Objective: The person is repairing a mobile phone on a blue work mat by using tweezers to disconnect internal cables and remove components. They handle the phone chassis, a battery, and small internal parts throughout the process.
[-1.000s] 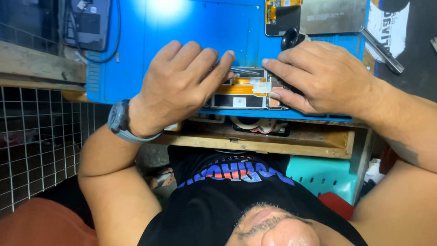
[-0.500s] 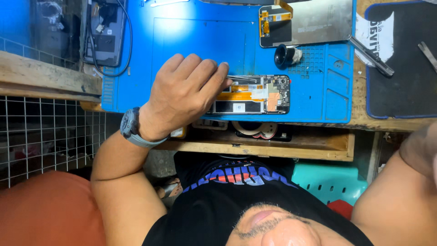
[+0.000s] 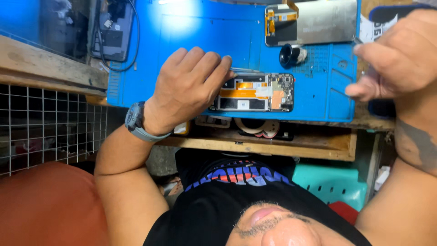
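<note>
An opened phone (image 3: 257, 93) with its back off, showing orange flex cables and a circuit board, lies on a blue work mat (image 3: 191, 36). My left hand (image 3: 189, 89), a grey watch on its wrist, covers the phone's left end with fingers pressed over it. My right hand (image 3: 396, 54) is raised at the right edge over a dark mat (image 3: 382, 107), fingers curled together. A thin metal tool lay there earlier; it is hidden by the hand, so I cannot tell if it is gripped.
A detached display panel (image 3: 314, 20) and a small black cup-shaped loupe (image 3: 290, 54) sit on the mat beyond the phone. A dark device with a cable (image 3: 114, 32) lies far left. A tape roll (image 3: 255, 126) rests on the wooden shelf (image 3: 255, 146) below. Wire grid (image 3: 50, 127) stands left.
My right hand left the phone's right end, swung out of view to the right, and has come back up over the dark mat. My left hand stayed on the phone.
</note>
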